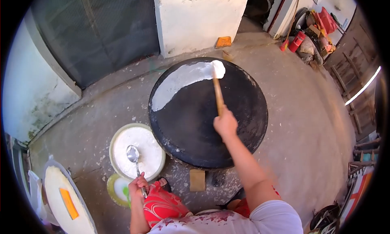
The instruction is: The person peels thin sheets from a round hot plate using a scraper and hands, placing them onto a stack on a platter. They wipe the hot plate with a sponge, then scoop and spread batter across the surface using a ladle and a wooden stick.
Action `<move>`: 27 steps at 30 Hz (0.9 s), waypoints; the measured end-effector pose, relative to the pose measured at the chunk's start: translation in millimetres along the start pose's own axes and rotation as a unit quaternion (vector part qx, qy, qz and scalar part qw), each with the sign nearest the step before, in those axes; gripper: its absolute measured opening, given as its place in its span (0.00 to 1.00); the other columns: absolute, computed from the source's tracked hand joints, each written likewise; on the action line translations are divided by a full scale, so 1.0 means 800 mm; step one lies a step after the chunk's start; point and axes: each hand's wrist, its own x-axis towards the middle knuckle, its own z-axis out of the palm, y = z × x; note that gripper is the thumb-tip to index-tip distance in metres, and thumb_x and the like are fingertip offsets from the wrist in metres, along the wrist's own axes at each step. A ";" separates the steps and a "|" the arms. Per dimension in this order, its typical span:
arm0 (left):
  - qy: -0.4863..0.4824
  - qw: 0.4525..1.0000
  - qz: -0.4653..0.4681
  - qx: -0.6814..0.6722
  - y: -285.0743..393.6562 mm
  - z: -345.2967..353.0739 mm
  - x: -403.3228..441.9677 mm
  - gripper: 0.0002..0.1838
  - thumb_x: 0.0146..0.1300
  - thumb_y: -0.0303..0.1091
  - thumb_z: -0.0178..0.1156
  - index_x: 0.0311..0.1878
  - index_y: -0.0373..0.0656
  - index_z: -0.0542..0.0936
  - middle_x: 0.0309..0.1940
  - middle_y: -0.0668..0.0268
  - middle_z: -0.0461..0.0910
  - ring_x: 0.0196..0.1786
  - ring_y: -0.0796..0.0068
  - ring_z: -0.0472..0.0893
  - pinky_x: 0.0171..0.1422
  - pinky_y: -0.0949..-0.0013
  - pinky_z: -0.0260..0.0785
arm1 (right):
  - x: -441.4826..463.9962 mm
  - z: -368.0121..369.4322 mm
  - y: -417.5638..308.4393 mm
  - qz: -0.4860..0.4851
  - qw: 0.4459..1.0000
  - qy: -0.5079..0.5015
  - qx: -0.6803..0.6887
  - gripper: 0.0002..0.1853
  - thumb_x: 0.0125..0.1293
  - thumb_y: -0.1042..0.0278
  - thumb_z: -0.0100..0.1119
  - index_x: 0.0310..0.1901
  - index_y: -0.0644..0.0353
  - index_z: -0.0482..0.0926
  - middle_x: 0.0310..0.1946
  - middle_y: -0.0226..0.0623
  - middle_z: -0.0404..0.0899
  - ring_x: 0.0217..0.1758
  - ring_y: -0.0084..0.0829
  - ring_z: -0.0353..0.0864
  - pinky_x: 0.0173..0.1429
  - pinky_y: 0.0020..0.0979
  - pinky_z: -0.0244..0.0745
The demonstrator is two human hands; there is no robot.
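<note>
My right hand (226,122) is closed round the wooden handle of a batter spreader (218,92). The spreader's head sits at the far side of a large round black griddle (203,120), with a white lump of batter (219,69) at it. A curved band of thin white batter (174,81) covers the griddle's far left part. Down by the knee, my left hand (139,185) grips the handle of a metal ladle (133,153). Its bowl is over a wide basin (112,146) of white batter, left of the griddle.
Beside the basin stands a smaller green bowl (110,189) with white contents and a bright green object. At lower left is a large tray (52,169) with a pale layer and an orange scraper (69,203). A brick (197,180) lies before the griddle. Clutter (310,43) fills the far right.
</note>
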 end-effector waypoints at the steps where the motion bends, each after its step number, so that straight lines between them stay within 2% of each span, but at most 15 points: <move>1: 0.007 1.000 0.015 0.011 -0.003 0.003 -0.001 0.16 0.63 0.30 0.43 0.48 0.28 0.68 0.22 0.69 0.67 0.19 0.80 0.66 0.20 0.77 0.60 | -0.001 0.005 -0.018 -0.065 0.998 -0.012 -0.013 0.31 0.51 0.70 0.50 0.60 0.57 0.61 0.38 0.47 0.72 0.40 0.44 0.77 0.45 0.40 0.73; 2: 0.010 1.000 0.016 0.011 -0.006 0.004 -0.002 0.16 0.63 0.30 0.43 0.48 0.28 0.68 0.22 0.69 0.67 0.19 0.80 0.66 0.20 0.77 0.60 | 0.003 0.009 -0.027 -0.128 0.991 -0.027 -0.026 0.31 0.51 0.70 0.50 0.61 0.58 0.60 0.37 0.48 0.72 0.39 0.44 0.77 0.45 0.40 0.73; 4: 0.016 1.000 0.013 0.008 -0.008 0.007 -0.007 0.15 0.63 0.31 0.42 0.48 0.28 0.68 0.22 0.69 0.68 0.19 0.80 0.66 0.20 0.77 0.60 | 0.052 0.016 -0.013 -0.094 0.986 0.018 -0.137 0.29 0.52 0.71 0.51 0.59 0.57 0.61 0.41 0.45 0.71 0.36 0.43 0.79 0.37 0.39 0.75; 6: 0.014 1.000 -0.001 0.004 0.000 0.002 -0.013 0.15 0.64 0.31 0.42 0.48 0.28 0.68 0.22 0.69 0.68 0.19 0.80 0.67 0.20 0.77 0.61 | 0.075 -0.008 0.022 -0.027 0.995 -0.021 -0.098 0.30 0.53 0.71 0.50 0.60 0.56 0.59 0.41 0.46 0.71 0.36 0.45 0.78 0.39 0.40 0.75; 8: -0.003 1.000 -0.026 -0.004 -0.001 0.003 -0.008 0.15 0.64 0.31 0.42 0.48 0.29 0.69 0.22 0.69 0.68 0.20 0.80 0.67 0.20 0.77 0.61 | 0.032 -0.028 0.026 -0.014 0.998 -0.007 -0.064 0.32 0.52 0.71 0.49 0.62 0.56 0.57 0.41 0.46 0.71 0.38 0.46 0.78 0.41 0.41 0.74; 10: 0.005 1.000 -0.004 -0.009 -0.001 0.006 -0.007 0.16 0.64 0.31 0.42 0.48 0.29 0.69 0.23 0.68 0.68 0.20 0.80 0.67 0.21 0.76 0.61 | -0.024 -0.025 0.004 0.014 0.999 -0.003 -0.043 0.32 0.50 0.72 0.49 0.61 0.60 0.59 0.40 0.46 0.70 0.38 0.46 0.77 0.42 0.42 0.73; 12: 0.014 1.000 0.014 0.004 -0.008 0.012 -0.007 0.16 0.64 0.31 0.42 0.48 0.29 0.69 0.23 0.68 0.68 0.20 0.80 0.67 0.21 0.76 0.61 | -0.053 -0.008 -0.002 -0.139 0.987 -0.074 -0.035 0.33 0.50 0.73 0.49 0.61 0.62 0.57 0.38 0.47 0.70 0.36 0.47 0.77 0.40 0.42 0.74; 13: 0.012 1.000 0.007 0.010 -0.008 0.012 -0.006 0.16 0.64 0.31 0.41 0.48 0.29 0.69 0.23 0.68 0.68 0.20 0.80 0.67 0.21 0.77 0.61 | -0.040 0.000 0.003 -0.141 0.986 -0.028 -0.082 0.33 0.49 0.74 0.50 0.61 0.61 0.57 0.37 0.45 0.70 0.34 0.45 0.77 0.38 0.41 0.74; 14: 0.010 1.000 -0.001 0.016 -0.007 0.010 -0.008 0.15 0.64 0.31 0.41 0.48 0.29 0.69 0.23 0.69 0.68 0.20 0.80 0.67 0.21 0.77 0.61 | -0.016 -0.005 0.017 -0.101 0.988 -0.006 -0.116 0.32 0.49 0.73 0.51 0.60 0.61 0.60 0.37 0.45 0.70 0.35 0.44 0.78 0.38 0.42 0.74; 16: 0.011 1.000 -0.014 0.005 -0.007 0.008 -0.012 0.16 0.64 0.31 0.41 0.48 0.29 0.69 0.23 0.69 0.68 0.20 0.80 0.67 0.21 0.77 0.61 | 0.026 -0.027 0.057 -0.015 0.991 -0.019 -0.132 0.32 0.53 0.70 0.48 0.63 0.59 0.57 0.40 0.45 0.72 0.36 0.42 0.79 0.41 0.39 0.74; 17: 0.003 1.000 -0.028 -0.007 -0.006 0.012 -0.012 0.16 0.64 0.31 0.41 0.48 0.28 0.69 0.23 0.69 0.68 0.20 0.80 0.67 0.21 0.77 0.61 | 0.021 -0.031 0.059 -0.012 0.991 -0.016 -0.131 0.32 0.53 0.70 0.48 0.63 0.59 0.57 0.40 0.45 0.72 0.36 0.42 0.79 0.41 0.39 0.74; 20: -0.004 1.000 -0.002 0.012 0.001 0.005 -0.004 0.16 0.64 0.32 0.42 0.47 0.28 0.69 0.23 0.69 0.68 0.19 0.80 0.67 0.20 0.77 0.61 | -0.008 -0.056 0.034 0.042 0.999 -0.018 -0.007 0.29 0.53 0.72 0.45 0.60 0.58 0.59 0.44 0.48 0.72 0.43 0.46 0.77 0.48 0.44 0.71; 22: 0.012 1.000 0.013 0.013 -0.005 0.011 -0.006 0.16 0.64 0.33 0.42 0.47 0.28 0.70 0.22 0.69 0.68 0.19 0.80 0.67 0.20 0.77 0.61 | -0.008 -0.037 -0.001 -0.031 0.999 -0.030 -0.022 0.26 0.55 0.71 0.45 0.59 0.58 0.60 0.42 0.47 0.73 0.41 0.45 0.78 0.44 0.42 0.73; 26: 0.018 0.999 0.017 0.026 -0.014 0.018 -0.016 0.16 0.64 0.32 0.41 0.47 0.28 0.69 0.22 0.69 0.68 0.19 0.80 0.67 0.20 0.77 0.61 | 0.068 -0.018 0.023 -0.019 0.988 0.002 -0.154 0.20 0.60 0.72 0.44 0.55 0.62 0.61 0.40 0.47 0.73 0.37 0.42 0.80 0.37 0.36 0.76; 27: 0.014 1.000 0.001 0.021 -0.014 0.020 -0.020 0.16 0.65 0.32 0.40 0.47 0.28 0.69 0.22 0.69 0.68 0.20 0.80 0.67 0.20 0.77 0.61 | 0.060 -0.025 0.042 0.004 0.992 -0.015 -0.125 0.25 0.57 0.72 0.47 0.58 0.61 0.58 0.41 0.48 0.72 0.39 0.44 0.79 0.39 0.38 0.75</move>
